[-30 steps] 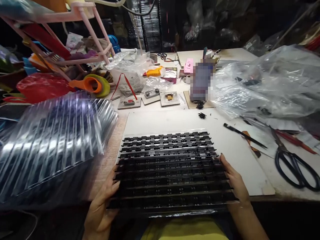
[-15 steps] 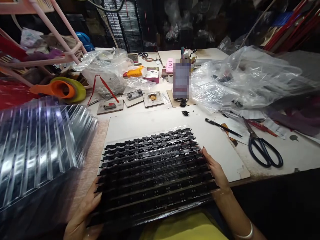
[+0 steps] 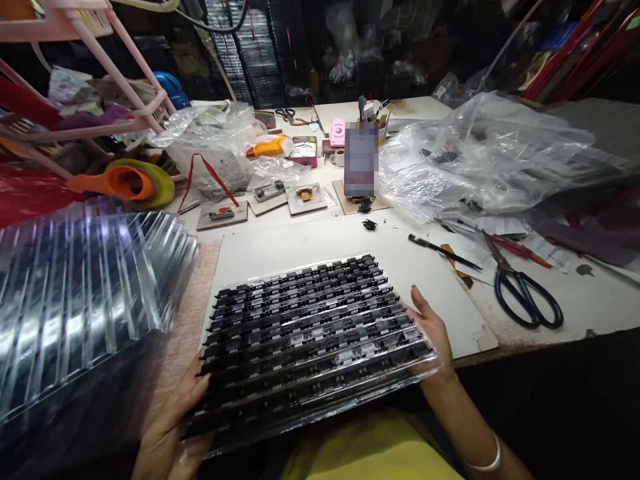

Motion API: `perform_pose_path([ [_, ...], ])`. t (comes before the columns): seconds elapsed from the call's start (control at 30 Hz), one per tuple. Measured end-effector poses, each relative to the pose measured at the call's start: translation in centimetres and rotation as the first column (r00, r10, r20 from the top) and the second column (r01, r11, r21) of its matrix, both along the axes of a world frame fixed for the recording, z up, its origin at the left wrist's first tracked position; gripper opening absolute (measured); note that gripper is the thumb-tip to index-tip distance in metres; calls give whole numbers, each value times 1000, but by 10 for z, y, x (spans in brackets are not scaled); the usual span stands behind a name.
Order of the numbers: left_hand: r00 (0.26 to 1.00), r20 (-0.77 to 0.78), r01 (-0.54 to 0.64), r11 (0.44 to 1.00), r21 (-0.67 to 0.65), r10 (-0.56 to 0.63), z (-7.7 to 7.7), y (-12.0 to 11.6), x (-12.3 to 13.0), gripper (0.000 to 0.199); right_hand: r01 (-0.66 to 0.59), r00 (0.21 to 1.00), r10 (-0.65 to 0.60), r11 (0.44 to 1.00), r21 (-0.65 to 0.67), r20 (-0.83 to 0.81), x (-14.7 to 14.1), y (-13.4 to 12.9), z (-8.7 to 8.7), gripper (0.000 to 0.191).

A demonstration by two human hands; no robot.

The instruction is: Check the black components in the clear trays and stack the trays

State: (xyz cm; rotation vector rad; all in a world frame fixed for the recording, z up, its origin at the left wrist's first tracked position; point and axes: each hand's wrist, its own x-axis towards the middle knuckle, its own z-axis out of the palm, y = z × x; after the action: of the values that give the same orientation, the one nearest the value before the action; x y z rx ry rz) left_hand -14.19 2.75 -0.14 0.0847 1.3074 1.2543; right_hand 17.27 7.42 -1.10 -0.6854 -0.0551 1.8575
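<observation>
A clear plastic tray [image 3: 320,333] holds several rows of small black parts and slants up off the near edge of a white board [image 3: 440,293]. My left hand [image 3: 183,407] grips the tray's left edge, thumb on top and fingers underneath. At the right edge, my right hand [image 3: 434,340] supports the tray from below and the side, its thumb raised off the rim and its other fingers partly hidden. One loose black part [image 3: 370,225] lies beyond the board's far edge.
Stacked clear trays [image 3: 90,293] stand at the left. Dark-handled scissors [image 3: 529,299] and a black pen [image 3: 443,251] lie at the right. Behind are plastic bags [image 3: 490,160], small fixtures [image 3: 306,199], a phone-like device [image 3: 361,160] and an orange tape dispenser [image 3: 130,183].
The tray has tilted, so its near rows now catch more light. My right thumb has lifted away from the tray's edge and the right hand has opened somewhat. The view has shifted slightly.
</observation>
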Motion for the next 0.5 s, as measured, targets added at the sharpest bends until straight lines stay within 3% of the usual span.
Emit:
perform_pose_path([
  [0.1,999,41,-26,999,22,25,2,1,3,58,42,999,-41,999,23,-5,-3,-4,-2,46],
  [0.33,996,-75,-53,999,-5,53,7,5,11,57,-20,1000,21,997,-76,14,7,-8,-8,26],
  [0.5,998,-44,-43,999,30,45,10,6,20,55,-64,998,64,993,-103,1,11,-7,-7,33],
])
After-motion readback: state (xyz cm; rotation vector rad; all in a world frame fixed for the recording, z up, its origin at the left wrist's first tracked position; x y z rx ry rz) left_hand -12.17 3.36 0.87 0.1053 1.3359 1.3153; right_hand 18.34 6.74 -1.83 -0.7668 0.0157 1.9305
